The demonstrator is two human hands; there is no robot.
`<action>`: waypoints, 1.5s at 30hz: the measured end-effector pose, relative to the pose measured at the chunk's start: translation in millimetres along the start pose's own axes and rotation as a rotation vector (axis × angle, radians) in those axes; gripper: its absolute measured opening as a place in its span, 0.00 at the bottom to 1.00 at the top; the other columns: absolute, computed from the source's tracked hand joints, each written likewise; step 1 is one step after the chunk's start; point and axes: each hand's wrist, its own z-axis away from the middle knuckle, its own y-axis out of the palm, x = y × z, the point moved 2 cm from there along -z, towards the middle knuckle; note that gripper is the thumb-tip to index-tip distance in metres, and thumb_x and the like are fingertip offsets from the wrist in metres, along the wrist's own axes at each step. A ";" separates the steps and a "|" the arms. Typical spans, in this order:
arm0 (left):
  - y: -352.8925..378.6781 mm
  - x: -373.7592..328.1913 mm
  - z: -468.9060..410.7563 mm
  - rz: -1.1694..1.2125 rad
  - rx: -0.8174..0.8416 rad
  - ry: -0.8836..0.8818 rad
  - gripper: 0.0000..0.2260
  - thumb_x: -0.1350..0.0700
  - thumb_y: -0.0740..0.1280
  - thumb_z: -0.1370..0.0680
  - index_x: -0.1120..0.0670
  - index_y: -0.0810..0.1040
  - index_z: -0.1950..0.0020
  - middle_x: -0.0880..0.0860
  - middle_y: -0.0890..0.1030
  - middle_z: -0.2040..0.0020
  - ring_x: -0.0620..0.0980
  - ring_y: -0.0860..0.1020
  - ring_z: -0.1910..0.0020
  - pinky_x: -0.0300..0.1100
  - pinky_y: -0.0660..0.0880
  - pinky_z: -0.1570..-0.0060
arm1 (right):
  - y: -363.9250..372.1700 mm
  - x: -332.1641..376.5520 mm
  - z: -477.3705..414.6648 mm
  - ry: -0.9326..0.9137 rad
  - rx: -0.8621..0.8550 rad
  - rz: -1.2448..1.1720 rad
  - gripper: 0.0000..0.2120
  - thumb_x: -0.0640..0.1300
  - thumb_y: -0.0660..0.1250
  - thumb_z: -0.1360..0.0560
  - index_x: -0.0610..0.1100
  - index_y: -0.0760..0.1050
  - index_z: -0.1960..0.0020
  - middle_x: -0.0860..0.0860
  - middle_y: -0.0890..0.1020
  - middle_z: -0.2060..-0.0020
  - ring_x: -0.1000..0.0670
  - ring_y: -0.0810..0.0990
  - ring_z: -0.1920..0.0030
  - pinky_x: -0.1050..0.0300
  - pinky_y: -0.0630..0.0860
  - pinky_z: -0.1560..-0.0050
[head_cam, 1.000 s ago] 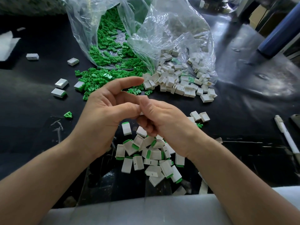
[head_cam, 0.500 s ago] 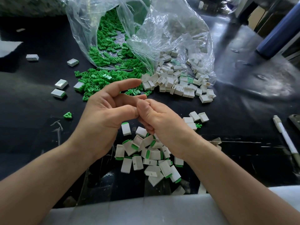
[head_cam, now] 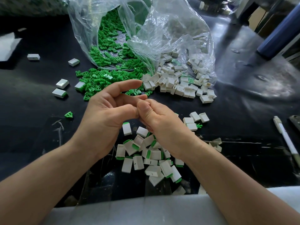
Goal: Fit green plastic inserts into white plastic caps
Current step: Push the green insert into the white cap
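Loose green inserts spill from a clear plastic bag at the far centre of a black table, touching a heap of empty white caps just to their right. Both look light, stiff and small, probably best pinched by their flat sides. Nearer lies a pile of finished caps showing green ends. Above it the left hand and right hand meet thumb to thumb, fingers curled. Whether they pinch a piece is hidden, so I cannot tell. A pen lies at the right.
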 end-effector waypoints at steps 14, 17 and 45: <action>-0.9 -4.7 -0.6 0.021 0.042 -0.037 0.19 0.66 0.66 0.35 0.57 0.77 0.46 0.57 0.83 0.65 0.54 0.80 0.70 0.43 0.78 0.68 | -7.5 2.3 0.4 -0.012 0.030 -0.102 0.27 0.58 0.50 0.22 0.36 0.73 0.61 0.57 0.68 0.74 0.60 0.66 0.73 0.64 0.62 0.66; -1.4 -4.9 -0.7 0.006 0.045 -0.038 0.18 0.65 0.68 0.34 0.57 0.76 0.45 0.55 0.84 0.64 0.53 0.82 0.69 0.42 0.78 0.68 | -12.5 2.4 -0.2 -0.016 -0.016 -0.028 0.36 0.65 0.47 0.30 0.34 0.76 0.63 0.56 0.71 0.78 0.61 0.68 0.76 0.65 0.63 0.68; -0.6 -6.0 -1.9 -0.325 -0.011 -0.048 0.23 0.58 0.72 0.42 0.49 0.77 0.48 0.52 0.84 0.66 0.52 0.81 0.67 0.41 0.80 0.65 | -26.4 1.9 -1.1 -0.012 -0.161 0.066 0.10 0.43 0.62 0.23 0.47 0.73 0.62 0.57 0.69 0.74 0.60 0.66 0.75 0.69 0.63 0.73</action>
